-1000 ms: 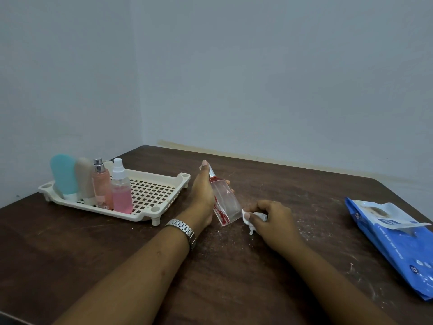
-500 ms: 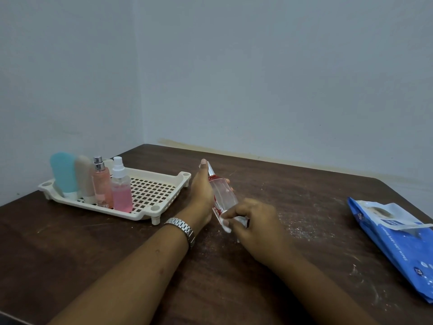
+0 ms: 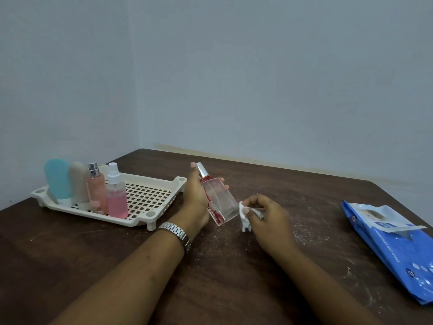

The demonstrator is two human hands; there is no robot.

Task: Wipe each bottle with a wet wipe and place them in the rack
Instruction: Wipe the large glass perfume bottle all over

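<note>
Clear glass bottle (image 3: 218, 200), red print near the base, silver cap with red collar. Gripped round the body by left hand (image 3: 195, 198), thumb up beside the cap, one fingertip showing past the far side. Held tilted over the brown wooden table (image 3: 304, 195), cap up and away, base low and toward the camera. Contact of base with table: cannot tell.

Right hand (image 3: 267, 214) with fingers curled, pinching a crumpled white wet wipe (image 3: 243, 213) between thumb and fingertips. Wipe just beside the bottle's lower right edge; touching or a hair apart, cannot tell.

Cream perforated rack (image 3: 150, 198) on the table just left of the left hand. At its left end, upright and in a close row: teal bottle (image 3: 57, 179), beige bottle (image 3: 78, 181), peach spray bottle (image 3: 96, 191), pink spray bottle (image 3: 116, 198).

Metal watch (image 3: 175, 232) on the left wrist. Blue wipes pack (image 3: 393, 240) flat at the right edge of the table, well apart from the hands, white flap peeled back. White specks and scuffs on the table near the right hand.
</note>
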